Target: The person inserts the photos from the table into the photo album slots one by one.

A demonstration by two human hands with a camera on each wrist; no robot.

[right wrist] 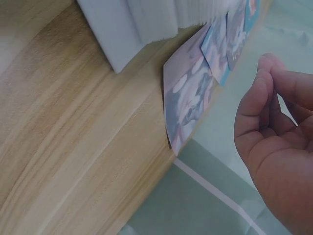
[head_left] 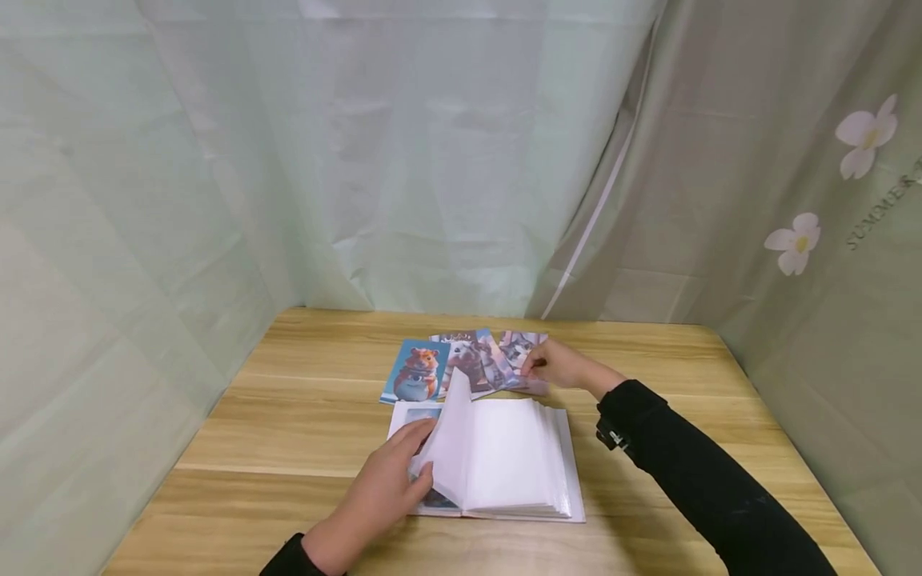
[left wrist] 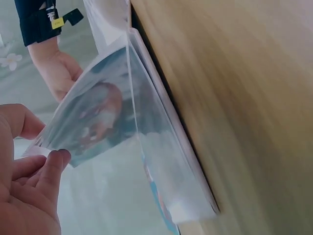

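An open photo album [head_left: 504,452] with clear-sleeved pages lies on the table. My left hand [head_left: 382,484] pinches the outer edge of one raised page [head_left: 452,448]; the left wrist view shows a picture [left wrist: 100,120] in its sleeve. Beyond the album lie several picture cards: a blue hamster card [head_left: 418,370] at left, overlapping animal cards [head_left: 471,360] in the middle, and a grey cat card [head_left: 515,346] at right. Over the cat card is my right hand [head_left: 565,366], thumb and fingertips drawn together, with nothing showing between them in the right wrist view [right wrist: 279,112].
The wooden table [head_left: 302,432] extends on both sides of the album. Pale curtains [head_left: 446,160] hang behind it and along the left and right sides. White flowers [head_left: 795,242] are printed on the right curtain.
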